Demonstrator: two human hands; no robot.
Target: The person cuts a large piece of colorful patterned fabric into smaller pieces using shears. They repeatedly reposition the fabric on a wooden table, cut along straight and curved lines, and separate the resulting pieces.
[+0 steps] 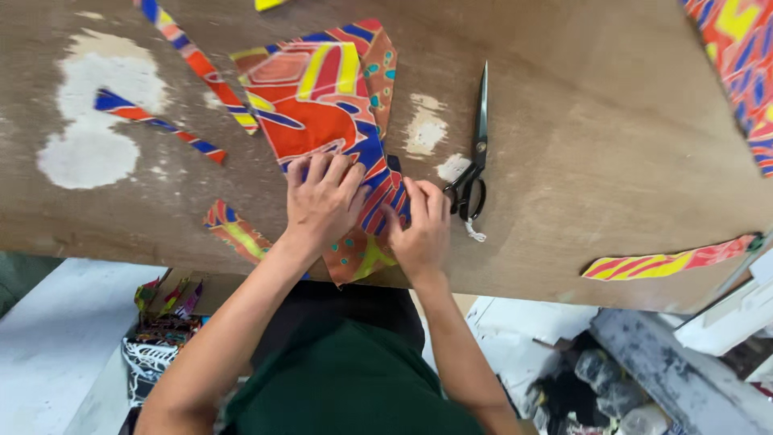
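At the near edge of the worn brown wooden table [612, 145], the left hand [324, 201] and right hand [420, 229] press flat, fingers spread, on a cut red, blue and yellow patterned fabric piece [322, 97]. Beyond, black-handled scissors [475, 161] lie unused among trimmed fabric strips [157, 125], suggesting cutting is mostly done.

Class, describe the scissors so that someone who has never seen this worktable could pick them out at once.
Start at the brown wooden worktable and find the big patterned fabric piece under both hands. Just beyond the right hand lie the scissors, blades pointing away from the person. They are the only dark, metal thing among bright cloth strips.
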